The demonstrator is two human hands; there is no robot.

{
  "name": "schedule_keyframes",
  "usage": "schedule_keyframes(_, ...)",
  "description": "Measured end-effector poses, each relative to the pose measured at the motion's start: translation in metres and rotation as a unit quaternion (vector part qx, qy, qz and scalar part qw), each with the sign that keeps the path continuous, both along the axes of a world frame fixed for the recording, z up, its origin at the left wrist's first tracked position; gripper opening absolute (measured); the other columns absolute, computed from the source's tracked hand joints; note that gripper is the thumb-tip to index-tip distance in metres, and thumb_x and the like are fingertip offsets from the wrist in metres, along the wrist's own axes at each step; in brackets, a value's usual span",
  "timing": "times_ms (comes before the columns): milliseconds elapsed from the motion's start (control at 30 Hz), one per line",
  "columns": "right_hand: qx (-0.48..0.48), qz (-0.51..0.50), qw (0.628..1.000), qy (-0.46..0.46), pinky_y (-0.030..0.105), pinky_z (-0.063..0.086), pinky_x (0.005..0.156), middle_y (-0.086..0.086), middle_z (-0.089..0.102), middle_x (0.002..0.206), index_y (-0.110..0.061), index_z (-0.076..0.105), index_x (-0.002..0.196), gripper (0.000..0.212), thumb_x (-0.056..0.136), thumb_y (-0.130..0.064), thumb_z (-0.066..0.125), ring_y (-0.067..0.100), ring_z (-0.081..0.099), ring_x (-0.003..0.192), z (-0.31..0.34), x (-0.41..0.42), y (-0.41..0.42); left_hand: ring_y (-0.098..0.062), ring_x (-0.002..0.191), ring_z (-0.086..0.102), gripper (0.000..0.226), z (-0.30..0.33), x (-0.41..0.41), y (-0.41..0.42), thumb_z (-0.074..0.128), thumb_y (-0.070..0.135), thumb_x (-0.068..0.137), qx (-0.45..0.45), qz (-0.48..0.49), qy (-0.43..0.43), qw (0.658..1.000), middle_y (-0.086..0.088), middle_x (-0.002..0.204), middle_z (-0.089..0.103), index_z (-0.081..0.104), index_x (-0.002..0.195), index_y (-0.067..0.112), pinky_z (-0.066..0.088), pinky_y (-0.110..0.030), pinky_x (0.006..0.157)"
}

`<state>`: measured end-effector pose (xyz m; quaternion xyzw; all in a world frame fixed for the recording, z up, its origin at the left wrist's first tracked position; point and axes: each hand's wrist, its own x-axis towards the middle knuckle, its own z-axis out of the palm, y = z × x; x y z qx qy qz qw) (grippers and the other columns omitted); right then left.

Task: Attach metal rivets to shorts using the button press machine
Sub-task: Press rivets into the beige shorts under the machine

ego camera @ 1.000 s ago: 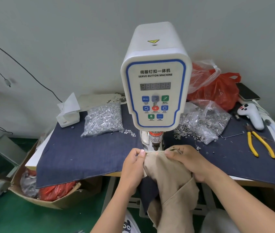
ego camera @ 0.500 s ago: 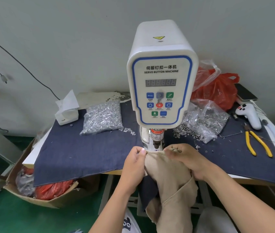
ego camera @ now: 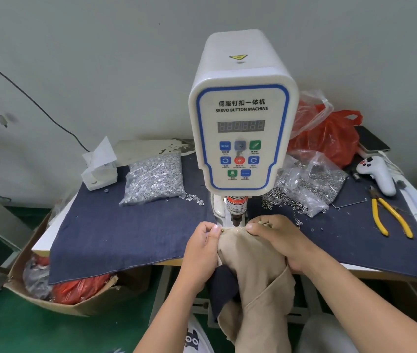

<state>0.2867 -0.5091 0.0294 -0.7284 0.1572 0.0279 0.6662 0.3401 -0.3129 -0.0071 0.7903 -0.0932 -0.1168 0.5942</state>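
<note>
Both hands pinch the top edge of the beige shorts (ego camera: 253,273), stretched just in front of the button machine (ego camera: 243,123) and below its press head. The left hand (ego camera: 202,248) has its fingers curled tight on the cloth beside a small brass rivet (ego camera: 222,229) – the right hand (ego camera: 276,238) grips the other end, fingers folded over the hem. The rest of the shorts hangs off the worktop (ego camera: 126,235). Bags of rivets (ego camera: 155,179) lie on either side of the machine, and yellow pliers (ego camera: 388,215) lie far right.
</note>
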Motion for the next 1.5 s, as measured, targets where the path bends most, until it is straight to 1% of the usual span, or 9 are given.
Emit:
schedule_keyframes(100, 0.005, 0.005, 1.000, -0.013, 0.019, 0.048, 0.067, -0.007, 0.072, 0.074, -0.024, 0.079, 0.078, 0.016, 0.091, -0.021, 0.072, 0.003, 0.062, 0.071, 0.0007, -0.0007, -0.0010, 0.007, 0.077, 0.057, 0.022, -0.0004, 0.0008, 0.0003, 0.050, 0.035, 0.110, -0.005, 0.004, -0.002, 1.000, 0.021, 0.082, 0.066, 0.063, 0.094, 0.027, 0.044, -0.018, 0.071)
schedule_keyframes(267, 0.014, 0.009, 1.000, -0.025, 0.015, 0.048, 0.064, -0.007, 0.071, 0.074, -0.022, 0.079, 0.079, 0.011, 0.079, -0.031, 0.073, 0.002, 0.062, 0.070, 0.0015, -0.0026, 0.0003, -0.007, 0.083, 0.059, 0.029, -0.0005, -0.0016, 0.0018, 0.049, 0.037, 0.110, -0.053, -0.004, 0.014, 0.999, 0.010, 0.084, 0.065, 0.063, 0.085, 0.038, 0.050, -0.032, 0.080)
schedule_keyframes(367, 0.003, 0.015, 1.000, -0.020, 0.021, 0.049, 0.071, -0.005, 0.073, 0.078, -0.020, 0.079, 0.082, 0.010, 0.089, -0.021, 0.072, 0.005, 0.063, 0.075, -0.0005, -0.0020, -0.0013, -0.004, 0.080, 0.058, 0.025, 0.0004, -0.0020, 0.0021, 0.049, 0.036, 0.111, -0.036, -0.012, 0.002, 0.999, 0.014, 0.082, 0.065, 0.063, 0.090, 0.032, 0.049, -0.029, 0.078)
schedule_keyframes(533, -0.025, 0.015, 1.000, -0.005, 0.029, 0.051, 0.079, -0.002, 0.076, 0.083, -0.019, 0.080, 0.086, 0.009, 0.090, -0.021, 0.072, 0.008, 0.066, 0.080, -0.0025, -0.0019, -0.0013, -0.007, 0.084, 0.059, 0.020, 0.0009, -0.0023, 0.0034, 0.050, 0.032, 0.110, -0.015, -0.026, -0.013, 0.999, 0.005, 0.090, 0.067, 0.062, 0.098, 0.021, 0.049, -0.028, 0.080)
schedule_keyframes(733, -0.018, 0.012, 1.000, -0.003, 0.025, 0.051, 0.075, -0.001, 0.077, 0.085, -0.020, 0.081, 0.088, 0.012, 0.088, -0.026, 0.071, 0.006, 0.067, 0.079, -0.0015, -0.0024, -0.0012, -0.006, 0.080, 0.057, 0.020, -0.0017, 0.0005, 0.0034, 0.051, 0.030, 0.110, -0.016, -0.025, -0.007, 1.000, 0.006, 0.088, 0.066, 0.061, 0.097, 0.021, 0.046, -0.027, 0.076)
schedule_keyframes(1000, 0.017, 0.012, 1.000, -0.007, 0.018, 0.052, 0.069, 0.003, 0.077, 0.087, -0.018, 0.081, 0.090, 0.028, 0.076, -0.039, 0.069, 0.005, 0.067, 0.077, -0.0036, -0.0019, -0.0014, 0.000, 0.077, 0.057, 0.021, -0.0036, 0.0024, 0.0039, 0.050, 0.032, 0.111, -0.010, -0.016, -0.001, 1.000, 0.008, 0.089, 0.066, 0.062, 0.097, 0.021, 0.047, -0.023, 0.073)
schedule_keyframes(1100, 0.023, 0.016, 1.000, -0.006, 0.018, 0.053, 0.069, 0.003, 0.077, 0.087, -0.018, 0.081, 0.090, 0.028, 0.076, -0.039, 0.069, 0.006, 0.067, 0.077, -0.0051, -0.0014, -0.0023, 0.001, 0.073, 0.055, 0.021, -0.0040, 0.0025, 0.0036, 0.051, 0.031, 0.111, -0.012, -0.015, 0.003, 1.000, 0.005, 0.087, 0.065, 0.063, 0.098, 0.019, 0.048, -0.018, 0.068)
schedule_keyframes(1333, 0.020, 0.019, 1.000, -0.010, 0.023, 0.053, 0.074, 0.003, 0.078, 0.089, -0.020, 0.081, 0.090, 0.028, 0.076, -0.041, 0.069, 0.006, 0.068, 0.080, -0.0075, -0.0021, -0.0034, 0.000, 0.077, 0.056, 0.022, -0.0067, 0.0034, 0.0040, 0.050, 0.031, 0.111, -0.007, -0.011, -0.002, 1.000, 0.002, 0.092, 0.068, 0.063, 0.098, 0.019, 0.048, -0.024, 0.074)
schedule_keyframes(1500, 0.020, 0.019, 1.000, -0.009, 0.025, 0.053, 0.076, 0.002, 0.078, 0.089, -0.021, 0.081, 0.090, 0.026, 0.077, -0.039, 0.069, 0.006, 0.068, 0.080, -0.0080, -0.0013, -0.0037, 0.002, 0.074, 0.056, 0.022, -0.0066, 0.0032, 0.0044, 0.049, 0.032, 0.111, -0.008, -0.013, 0.002, 1.000, 0.001, 0.090, 0.068, 0.063, 0.098, 0.020, 0.048, -0.019, 0.069)
